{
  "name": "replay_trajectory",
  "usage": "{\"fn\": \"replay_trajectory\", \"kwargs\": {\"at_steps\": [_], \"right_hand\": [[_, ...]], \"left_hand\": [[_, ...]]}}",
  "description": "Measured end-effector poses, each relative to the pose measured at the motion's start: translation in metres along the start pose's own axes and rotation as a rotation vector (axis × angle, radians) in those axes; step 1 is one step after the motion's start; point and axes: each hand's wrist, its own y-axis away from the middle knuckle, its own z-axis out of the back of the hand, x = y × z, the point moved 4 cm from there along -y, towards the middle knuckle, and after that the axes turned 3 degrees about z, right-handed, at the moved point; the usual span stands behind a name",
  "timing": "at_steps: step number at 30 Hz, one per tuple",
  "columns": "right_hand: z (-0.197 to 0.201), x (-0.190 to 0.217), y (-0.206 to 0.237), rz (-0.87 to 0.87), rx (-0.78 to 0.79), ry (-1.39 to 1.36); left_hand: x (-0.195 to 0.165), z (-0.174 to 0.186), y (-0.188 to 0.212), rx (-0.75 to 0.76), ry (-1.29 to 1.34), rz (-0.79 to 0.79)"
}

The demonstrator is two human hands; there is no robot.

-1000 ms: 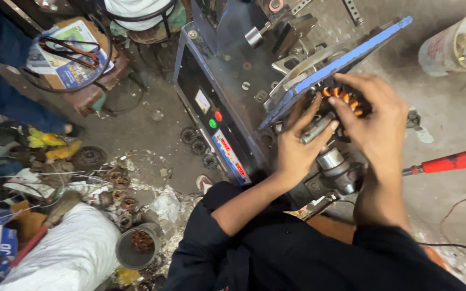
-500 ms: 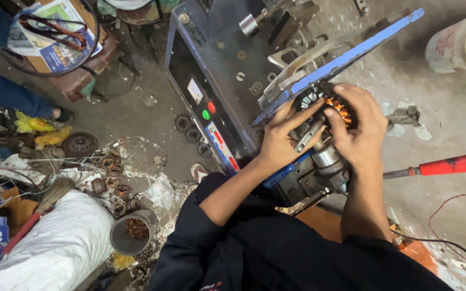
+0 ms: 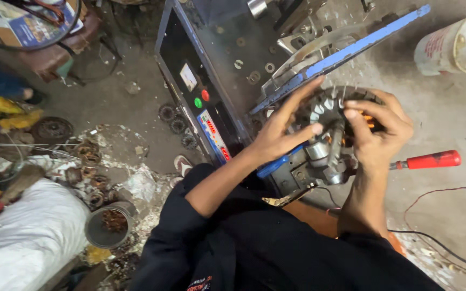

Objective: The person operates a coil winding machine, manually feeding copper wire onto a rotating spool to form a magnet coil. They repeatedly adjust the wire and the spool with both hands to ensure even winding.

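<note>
Both hands closed around the round metal stator ring with radial teeth and orange copper windings (image 3: 334,116): my left hand (image 3: 281,134) cupped its left rim with the fingers stretched up along the edge and the thumb pressed against the ring's lower left, while my right hand (image 3: 378,129) curled over its right side, fingertips lying across the orange coils. That ring sat on the small silver spindle fixture (image 3: 322,156) at the near right end of the dark grey winding machine (image 3: 227,59), just below the long blue metal bar (image 3: 351,46) that slanted up toward the machine's far right corner. On the machine's left face I saw a control panel with a green and a red button (image 3: 200,99). A screwdriver with a red handle (image 3: 432,160) lay on the dusty concrete floor (image 3: 459,108), just right of my right wrist. A white plastic bucket (image 3: 454,40) stood at the far right. Well to the left, a round metal tin of rusty scrap (image 3: 109,223) sat near a white sack (image 3: 22,237), with several worn stator cores (image 3: 90,156) scattered around.
</note>
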Motion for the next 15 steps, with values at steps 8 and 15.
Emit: {"fn": "replay_trajectory", "kwargs": {"at_steps": [8, 15], "right_hand": [[0.013, 0.01, -0.019, -0.031, 0.088, 0.065], [0.002, 0.015, -0.046, -0.11, 0.13, 0.133]], "left_hand": [[0.032, -0.014, -0.047, 0.163, 0.481, 0.18], [0.052, -0.02, -0.036, -0.111, 1.131, 0.403]]}}
